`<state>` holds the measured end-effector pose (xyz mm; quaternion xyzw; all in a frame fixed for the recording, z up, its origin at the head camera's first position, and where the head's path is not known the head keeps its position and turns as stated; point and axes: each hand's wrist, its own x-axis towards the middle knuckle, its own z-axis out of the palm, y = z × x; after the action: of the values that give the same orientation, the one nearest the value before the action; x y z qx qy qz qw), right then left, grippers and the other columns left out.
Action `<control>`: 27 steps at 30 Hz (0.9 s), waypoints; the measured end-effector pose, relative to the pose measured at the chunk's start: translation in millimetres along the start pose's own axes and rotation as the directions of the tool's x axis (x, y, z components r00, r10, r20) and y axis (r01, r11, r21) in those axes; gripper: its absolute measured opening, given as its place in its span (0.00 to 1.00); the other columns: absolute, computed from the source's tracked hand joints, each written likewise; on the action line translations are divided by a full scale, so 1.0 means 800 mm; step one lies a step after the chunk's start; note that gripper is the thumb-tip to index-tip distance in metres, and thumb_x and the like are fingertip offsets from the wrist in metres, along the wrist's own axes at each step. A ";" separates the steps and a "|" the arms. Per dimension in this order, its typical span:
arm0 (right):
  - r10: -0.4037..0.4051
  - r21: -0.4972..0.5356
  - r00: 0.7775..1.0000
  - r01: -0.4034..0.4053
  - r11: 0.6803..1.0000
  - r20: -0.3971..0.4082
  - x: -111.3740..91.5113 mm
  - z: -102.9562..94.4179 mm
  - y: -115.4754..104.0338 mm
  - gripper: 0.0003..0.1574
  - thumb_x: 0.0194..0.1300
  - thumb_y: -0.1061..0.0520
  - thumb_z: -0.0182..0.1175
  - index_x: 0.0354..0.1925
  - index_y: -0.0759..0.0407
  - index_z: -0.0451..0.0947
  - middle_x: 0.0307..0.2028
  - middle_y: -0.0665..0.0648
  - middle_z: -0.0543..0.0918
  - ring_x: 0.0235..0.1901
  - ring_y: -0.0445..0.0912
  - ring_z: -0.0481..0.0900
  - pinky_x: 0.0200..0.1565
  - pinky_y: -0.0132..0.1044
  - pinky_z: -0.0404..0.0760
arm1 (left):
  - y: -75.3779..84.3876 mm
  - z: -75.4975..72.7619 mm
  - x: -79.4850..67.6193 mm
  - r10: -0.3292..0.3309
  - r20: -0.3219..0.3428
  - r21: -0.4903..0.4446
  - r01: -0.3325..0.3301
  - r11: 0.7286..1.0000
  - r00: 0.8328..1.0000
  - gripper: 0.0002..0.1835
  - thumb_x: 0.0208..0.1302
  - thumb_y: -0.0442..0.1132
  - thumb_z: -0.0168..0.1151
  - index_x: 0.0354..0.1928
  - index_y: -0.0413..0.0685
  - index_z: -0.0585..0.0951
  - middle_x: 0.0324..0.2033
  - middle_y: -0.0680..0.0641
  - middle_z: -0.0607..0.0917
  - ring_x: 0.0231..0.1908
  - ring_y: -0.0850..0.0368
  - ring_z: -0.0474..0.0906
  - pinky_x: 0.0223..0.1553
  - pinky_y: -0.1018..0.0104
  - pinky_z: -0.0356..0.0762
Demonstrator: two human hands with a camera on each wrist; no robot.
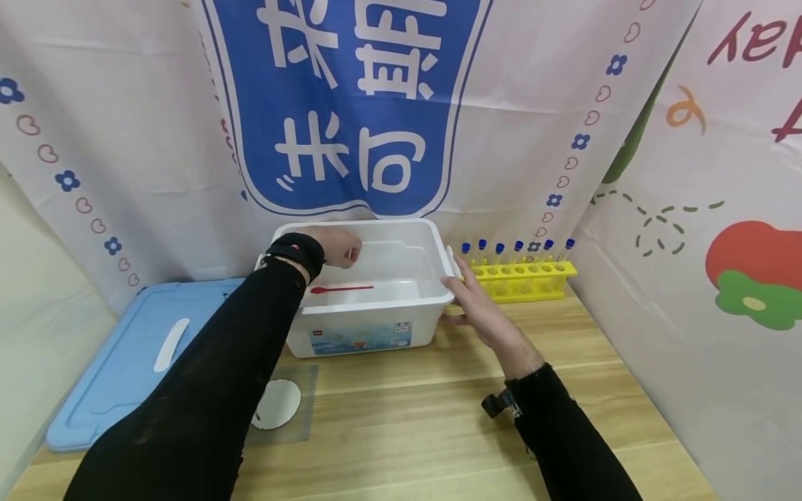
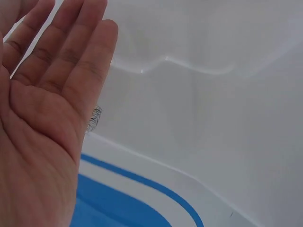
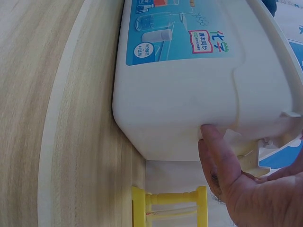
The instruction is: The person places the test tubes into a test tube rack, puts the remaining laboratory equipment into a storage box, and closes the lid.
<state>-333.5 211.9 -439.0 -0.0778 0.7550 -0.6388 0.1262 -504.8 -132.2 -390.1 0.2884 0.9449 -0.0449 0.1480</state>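
A white plastic storage bin [image 1: 363,306] with a blue printed label stands on the wooden table against the back curtain. Down inside it, near the left end, reaches my left hand [image 1: 337,246]. The left wrist view shows this hand [image 2: 47,99] with its palm bare and fingers mostly straight; the thumb is partly cut off. A slim red stick [image 1: 341,289] with a wider end, like a small spoon, lies in the bin. My right hand [image 1: 479,306] grips the bin's right end by its rim and side latch, also seen as the hand [image 3: 236,179] in the right wrist view.
A yellow rack [image 1: 526,278] of several blue-capped tubes is right of the bin. On the left lies a blue lid [image 1: 150,327] with a white handle. A white disc [image 1: 278,403] rests on a grey square sheet [image 1: 305,400] beside my left forearm. Curtains enclose the table.
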 end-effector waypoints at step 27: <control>0.003 0.000 1.000 -0.003 1.000 0.009 -0.001 0.000 0.000 0.51 0.95 0.36 0.48 0.98 0.27 0.32 0.97 0.67 0.42 0.89 0.77 0.65 0.76 0.77 0.81 | 0.045 -0.059 -0.182 0.075 -0.251 -0.163 -0.119 0.979 0.965 0.14 0.89 0.40 0.67 0.68 0.48 0.89 0.66 0.41 0.93 0.69 0.39 0.89 0.72 0.38 0.90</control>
<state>-333.2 212.3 -439.1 -0.0793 0.7545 -0.6383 0.1304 -382.1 -171.8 -300.5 0.3234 0.9409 0.0822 0.0582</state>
